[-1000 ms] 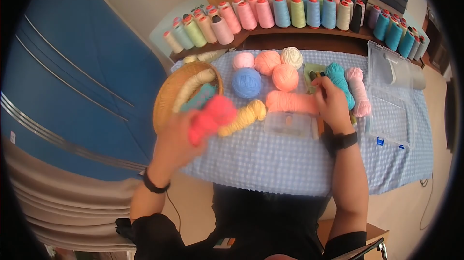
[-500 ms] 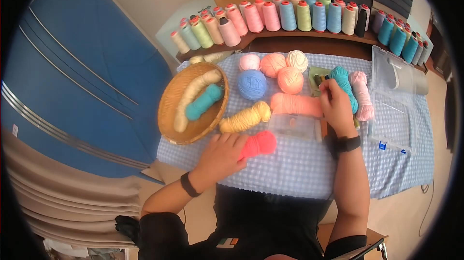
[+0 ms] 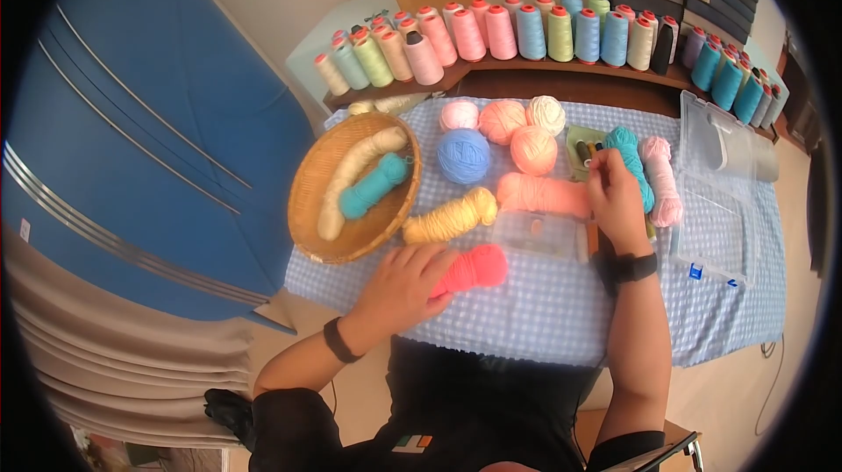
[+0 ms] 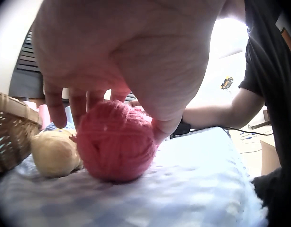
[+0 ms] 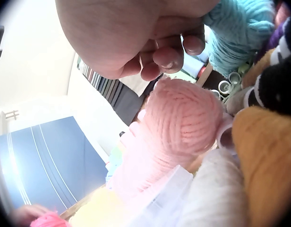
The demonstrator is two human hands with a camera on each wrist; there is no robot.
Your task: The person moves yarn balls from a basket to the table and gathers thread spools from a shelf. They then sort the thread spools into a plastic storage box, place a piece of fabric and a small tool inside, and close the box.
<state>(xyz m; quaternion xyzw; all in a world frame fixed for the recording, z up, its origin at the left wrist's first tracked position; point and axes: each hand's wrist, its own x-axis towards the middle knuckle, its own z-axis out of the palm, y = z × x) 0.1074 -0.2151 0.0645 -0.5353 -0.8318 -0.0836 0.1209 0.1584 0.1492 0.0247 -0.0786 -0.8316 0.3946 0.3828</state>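
My left hand (image 3: 405,283) holds a hot pink yarn skein (image 3: 474,268) from above, thumb on the near side and fingers over the far side. In the left wrist view the skein's round end (image 4: 116,142) sits on the checked cloth. A yellow skein (image 3: 450,217) lies just beyond it. My right hand (image 3: 617,203) hovers at the right end of a peach skein (image 3: 544,195), fingers loosely bent and nothing between them. The right wrist view has that peach skein (image 5: 183,118) just below the fingertips. A teal skein (image 3: 625,152) lies beyond the right hand.
A wicker basket (image 3: 303,200) at left holds a cream and a teal skein. Several yarn balls, including a blue one (image 3: 464,156), sit at the back. A clear plastic box (image 3: 715,248) stands open at right. Thread cones line the shelf (image 3: 561,75) behind the table.
My left hand has carried the hot pink skein from beside the basket rightward and down onto the cloth near the yellow skein. The right hand has stayed almost in place.
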